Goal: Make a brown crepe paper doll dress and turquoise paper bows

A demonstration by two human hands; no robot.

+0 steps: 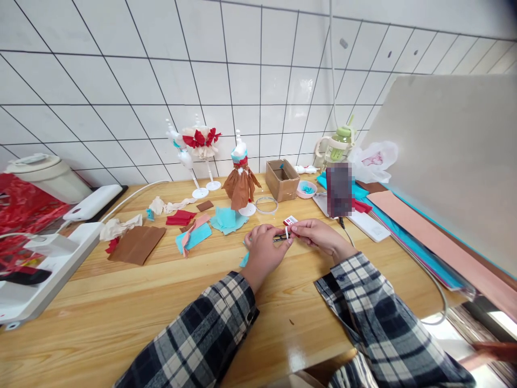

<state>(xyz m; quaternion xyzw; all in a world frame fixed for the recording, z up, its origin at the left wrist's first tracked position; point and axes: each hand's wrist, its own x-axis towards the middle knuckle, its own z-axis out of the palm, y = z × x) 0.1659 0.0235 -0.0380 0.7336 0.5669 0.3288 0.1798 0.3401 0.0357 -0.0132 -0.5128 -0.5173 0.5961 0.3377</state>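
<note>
Above the wooden table, my left hand [264,249] is closed around a dark slim tool [279,237], whose kind I cannot make out. My right hand [321,237] pinches near a small white strip [287,232] between the two hands. Just behind the fingertips lies a small red-and-white block [290,220]. Light-blue crepe paper [229,220] is spread left of the hands, with another blue piece [244,259] partly under my left hand. Beyond stands a small white dress form [239,150] wearing a brown paper skirt [241,186] with a red and blue top.
Two more dress forms [186,159] stand by the tiled wall. Near them are a cardboard box [281,180], a pink dish [307,188] and a ring [267,205]. Paper scraps [137,244] and a power strip [52,269] lie left; a phone [340,189], green bottle [342,141] and paper sheets [428,231] right.
</note>
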